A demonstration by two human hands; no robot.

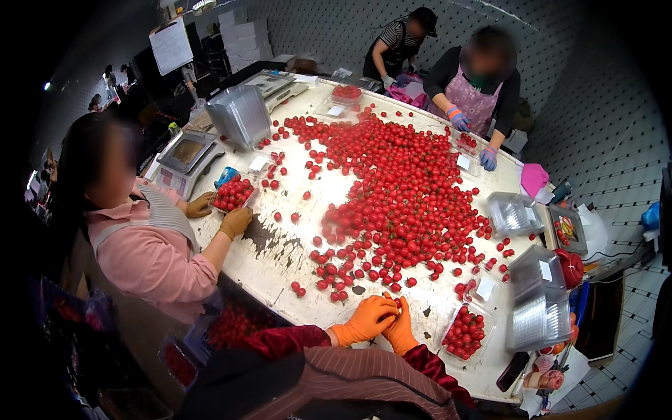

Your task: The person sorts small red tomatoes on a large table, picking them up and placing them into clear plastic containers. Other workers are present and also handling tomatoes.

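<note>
Both my hands wear orange gloves and meet at the near edge of the white table (286, 294). A cherry tomato (397, 303) sits between the fingertips of my right hand (401, 326). My left hand (367, 319) reaches over to it with bent fingers; whether it grips anything is hidden. Beyond them spreads a wide heap of red cherry tomatoes (404, 199), some with green stems. To the right of my hands, a clear plastic clamshell box (491, 328) stands with its lid up, holding a pile of tomatoes.
At right are stacked clear boxes (541, 315), a phone (513, 371) and a kitchen scale (567, 228). A co-worker at left holds a filled box (233, 194) near another scale (186, 152) and upright stacked boxes (239, 115). Two more people work across the table.
</note>
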